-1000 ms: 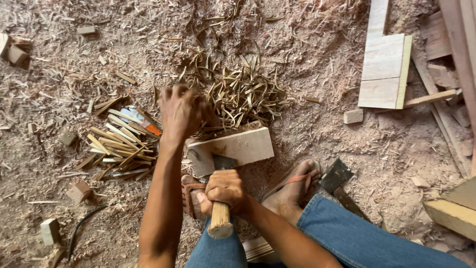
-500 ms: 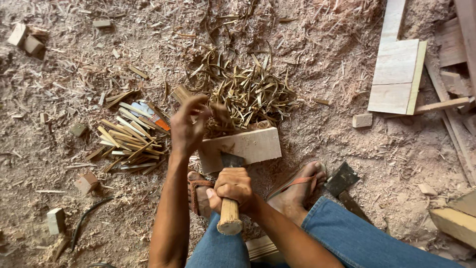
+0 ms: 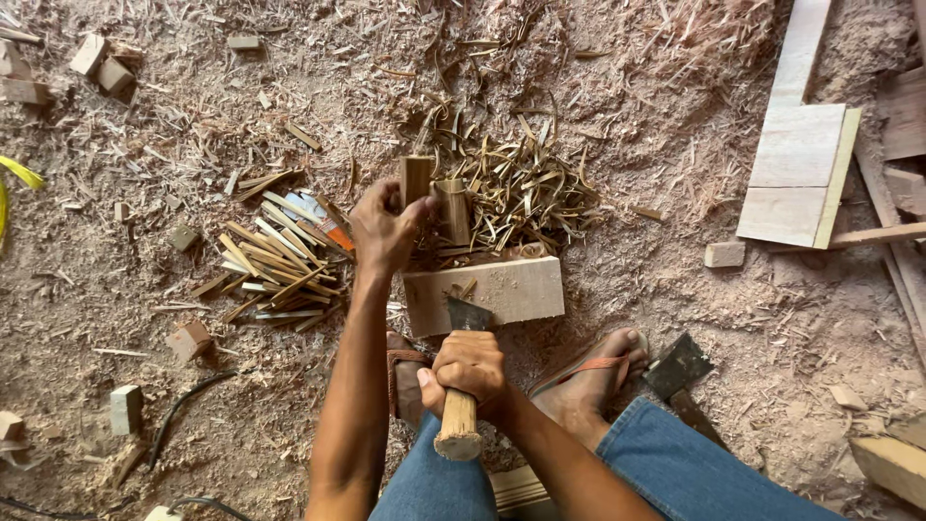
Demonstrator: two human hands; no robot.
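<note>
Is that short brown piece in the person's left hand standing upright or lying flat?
Upright: the left hand holds the brown piece on end, above the wooden block.

Soft, even daylight, faint shadows, no glare; sharp throughout, slight wide-angle stretch at edges

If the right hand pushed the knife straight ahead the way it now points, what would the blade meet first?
Most likely the pale wooden block: the right hand holds the knife with its blade already over the block's near edge, though its height is unclear.
</note>
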